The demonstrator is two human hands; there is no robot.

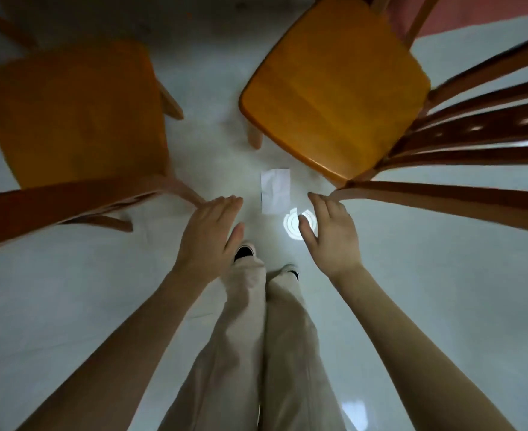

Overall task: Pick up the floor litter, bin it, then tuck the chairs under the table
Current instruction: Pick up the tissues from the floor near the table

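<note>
Left grip (208, 231) and right grip (331, 234), both empty with fingers straight, near one paper scrap (275, 190) between two chairs (76, 113) (334, 88)

Between the left hand (210, 234) and right hand (331, 234) the paper (275, 189) is matt, white and creased, the floor (70, 290) under it smooth and glossy, the left chair (76, 119) and right chair (337, 88) of varnished orange-brown wood with a sheen, the trousers (256, 353) matt beige cloth.

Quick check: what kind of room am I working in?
Probably an indoor dining area: the left chair and right chair, both wooden, stand on a glossy pale floor, a paper scrap between them.
</note>
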